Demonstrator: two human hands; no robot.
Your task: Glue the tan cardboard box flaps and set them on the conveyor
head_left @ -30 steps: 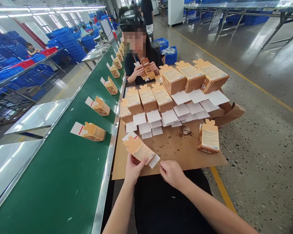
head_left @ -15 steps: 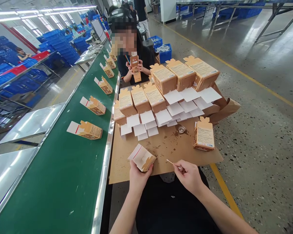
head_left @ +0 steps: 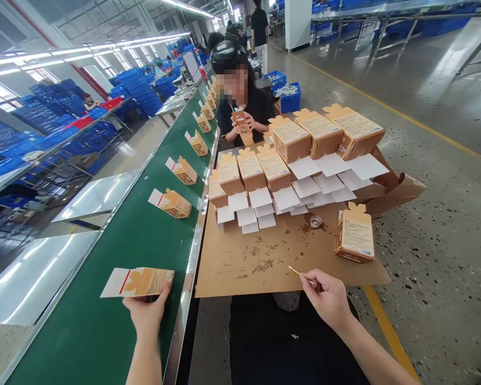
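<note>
Running up the left side, the green conveyor belt (head_left: pixel 104 321) carries a spaced line of tan cartons (head_left: pixel 177 204), each lying on its side with a white flap open. Beside it on the right is the counter (head_left: pixel 240 267), covered by a brown cardboard sheet stained with dark smears near its middle. At the far end of that sheet the stacked cartons (head_left: pixel 291 141) stand in rows (their white flaps hang down over one another), and behind them a co-worker (head_left: pixel 244 104) sits holding one more carton in both hands. The lone carton (head_left: pixel 355 236) stands upright near the sheet's right edge, apart from the stacks. The flat carton (head_left: pixel 142 282) lies on the near part of the belt with its white, red-lined flap pointing left. The left hand (head_left: pixel 147 314) reaches over the belt's edge, its fingers closed on that carton's near side. The right hand (head_left: pixel 329 298) is at the sheet's near edge, fingers pinched shut on a thin stick (head_left: pixel 299 272) whose tip points left over the cardboard. A small glass dish (head_left: pixel 315 221) sits on the sheet between the stacks and the lone carton.
</note>
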